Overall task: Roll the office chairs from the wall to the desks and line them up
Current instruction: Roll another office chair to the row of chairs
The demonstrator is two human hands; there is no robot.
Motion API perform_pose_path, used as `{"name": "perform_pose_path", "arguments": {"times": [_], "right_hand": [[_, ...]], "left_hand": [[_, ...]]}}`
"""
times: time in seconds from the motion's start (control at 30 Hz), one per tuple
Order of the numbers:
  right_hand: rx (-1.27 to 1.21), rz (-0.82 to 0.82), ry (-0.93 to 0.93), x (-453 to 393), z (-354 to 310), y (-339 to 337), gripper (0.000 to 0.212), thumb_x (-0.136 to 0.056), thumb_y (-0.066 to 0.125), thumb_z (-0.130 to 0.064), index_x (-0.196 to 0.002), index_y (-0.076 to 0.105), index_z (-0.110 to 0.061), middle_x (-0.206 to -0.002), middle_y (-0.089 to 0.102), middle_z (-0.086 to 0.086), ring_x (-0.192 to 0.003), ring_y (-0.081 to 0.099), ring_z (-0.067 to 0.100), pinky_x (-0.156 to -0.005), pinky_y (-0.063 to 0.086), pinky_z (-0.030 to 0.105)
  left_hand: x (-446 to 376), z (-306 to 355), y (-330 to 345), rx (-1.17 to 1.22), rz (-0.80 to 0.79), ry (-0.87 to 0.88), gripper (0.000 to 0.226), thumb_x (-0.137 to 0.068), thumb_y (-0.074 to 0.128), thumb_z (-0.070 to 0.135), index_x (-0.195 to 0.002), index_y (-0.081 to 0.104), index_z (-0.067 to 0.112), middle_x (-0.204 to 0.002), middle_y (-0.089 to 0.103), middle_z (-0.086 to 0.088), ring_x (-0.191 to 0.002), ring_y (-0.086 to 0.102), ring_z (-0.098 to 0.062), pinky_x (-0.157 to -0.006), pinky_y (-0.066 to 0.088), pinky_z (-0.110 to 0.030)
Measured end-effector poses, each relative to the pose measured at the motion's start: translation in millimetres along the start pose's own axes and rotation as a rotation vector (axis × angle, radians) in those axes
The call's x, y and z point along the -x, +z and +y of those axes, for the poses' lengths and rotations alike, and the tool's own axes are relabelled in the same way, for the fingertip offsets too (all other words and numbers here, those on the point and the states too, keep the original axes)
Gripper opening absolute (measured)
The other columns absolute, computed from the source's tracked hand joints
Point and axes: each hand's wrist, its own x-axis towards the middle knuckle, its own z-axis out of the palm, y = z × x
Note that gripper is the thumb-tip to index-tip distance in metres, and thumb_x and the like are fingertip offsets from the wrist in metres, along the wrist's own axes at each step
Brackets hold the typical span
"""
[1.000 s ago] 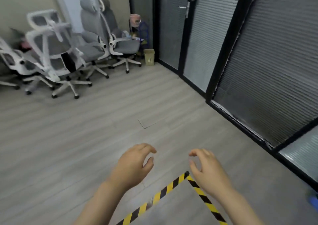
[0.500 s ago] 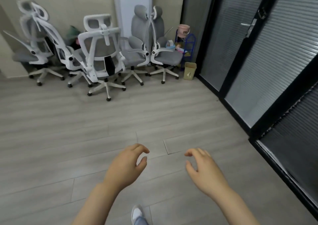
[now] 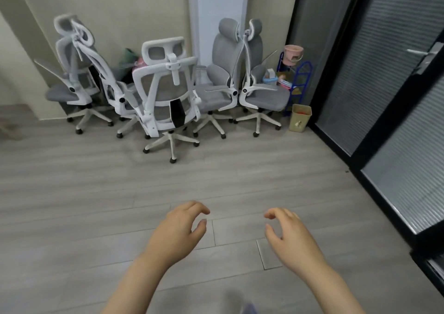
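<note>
Even, soft indoor light with faint shadows under the chairs (image 3: 168, 102), slight motion blur throughout, and wide-angle bending of straight lines toward the edges.

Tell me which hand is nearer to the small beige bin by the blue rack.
Right. The right hand hangs over bare floor, well short of the beige bin and slightly to its left; the left hand is farther left. Neither touches it.

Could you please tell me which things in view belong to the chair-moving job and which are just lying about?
Part of the job:
- five office chairs by the wall; nearest is the white mesh chair
- left hand and right hand, both holding nothing

Just lying about:
- beige waste bin
- blue rack
- pink pot on top of it
</note>
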Motion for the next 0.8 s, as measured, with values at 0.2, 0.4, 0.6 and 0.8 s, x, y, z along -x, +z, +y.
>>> {"name": "perform_pose_path", "arguments": {"times": [0.2, 0.4, 0.6, 0.8], "right_hand": [[-0.006, -0.006, 0.012, -147, 30, 16, 0.018, -0.088, 0.059, -0.020, -0.105, 0.059, -0.023, -0.103, 0.055, -0.016, -0.106, 0.051, 0.007, -0.087, 0.034, 0.017], [0.015, -0.068, -0.100, -331, 39, 17, 0.019, -0.090, 0.056, -0.024, -0.108, 0.058, -0.023, -0.107, 0.056, -0.014, -0.110, 0.050, 0.009, -0.090, 0.038, 0.021], [0.027, -0.088, -0.189, -487, 20, 21, 0.019, -0.089, 0.057, -0.021, -0.108, 0.058, -0.022, -0.105, 0.054, -0.016, -0.109, 0.049, 0.010, -0.091, 0.036, 0.021], [0.068, -0.178, -0.252, -616, 3, 62, 0.020, -0.092, 0.052, -0.026, -0.112, 0.055, -0.025, -0.113, 0.055, -0.014, -0.111, 0.048, 0.009, -0.094, 0.038, 0.024]], "left_hand": [[-136, -48, 1, -0.011, 0.010, -0.035, 0.021, -0.097, 0.048, 0.034, -0.116, 0.055, 0.034, -0.119, 0.049, 0.028, -0.096, 0.050, -0.001, -0.079, 0.033, -0.011], [-299, -82, -25, -0.045, 0.061, -0.069, 0.023, -0.096, 0.048, 0.036, -0.117, 0.056, 0.032, -0.120, 0.055, 0.020, -0.106, 0.052, -0.006, -0.086, 0.039, -0.022], [-414, -126, -57, -0.017, 0.102, -0.149, 0.024, -0.097, 0.046, 0.037, -0.118, 0.056, 0.033, -0.119, 0.054, 0.019, -0.114, 0.049, -0.005, -0.096, 0.041, -0.025], [-505, -214, -75, -0.020, 0.106, -0.207, 0.034, -0.090, 0.041, 0.047, -0.115, 0.059, 0.032, -0.117, 0.057, 0.017, -0.113, 0.053, -0.009, -0.097, 0.043, -0.029]]}}
